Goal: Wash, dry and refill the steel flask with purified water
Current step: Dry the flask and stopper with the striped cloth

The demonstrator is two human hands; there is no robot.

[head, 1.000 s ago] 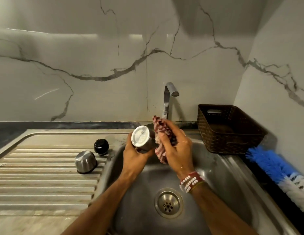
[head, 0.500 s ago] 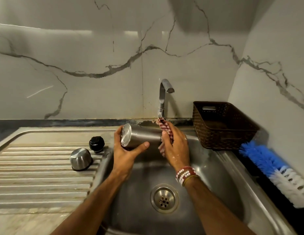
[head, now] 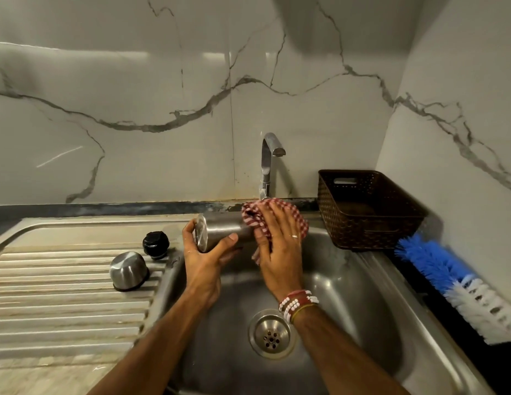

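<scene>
The steel flask (head: 220,229) lies on its side above the sink basin (head: 348,295), its base pointing left. My left hand (head: 204,260) grips it at the base end, thumb on the near side. My right hand (head: 280,246) holds a red and white checked cloth (head: 277,215) wrapped round the flask's right end, which is hidden under the cloth. The steel cup lid (head: 129,270) stands upside down on the draining board, with the black stopper (head: 156,245) just behind it.
The tap (head: 270,163) rises behind the hands with no water running. A brown woven basket (head: 368,209) sits at the back right. A blue and white bottle brush (head: 454,283) lies along the right counter. The ribbed draining board (head: 63,303) stretches to the left.
The flask has turned from base-toward-me to lying level with its base pointing left. My right hand with the cloth has slid along the body to the far right end.
</scene>
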